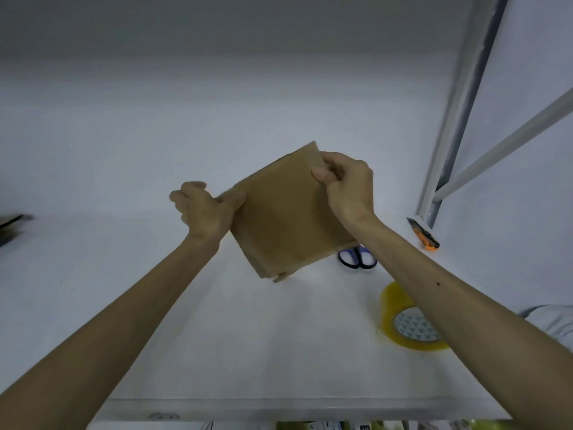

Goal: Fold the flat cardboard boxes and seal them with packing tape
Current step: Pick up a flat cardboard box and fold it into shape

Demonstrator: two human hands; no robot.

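A brown cardboard box (286,214) is held tilted in the air above the white table (217,336). My left hand (206,209) grips its left edge, thumb on the near face. My right hand (347,186) pinches its upper right corner between thumb and curled fingers. A roll of clear yellowish packing tape (403,318) lies on the table at the right, partly hidden by my right forearm.
Blue-handled scissors (356,259) lie just below the box's right corner. An orange and black utility knife (424,234) rests by a white metal frame post (446,144) at the right. A dark flat object (12,226) sits at the far left edge.
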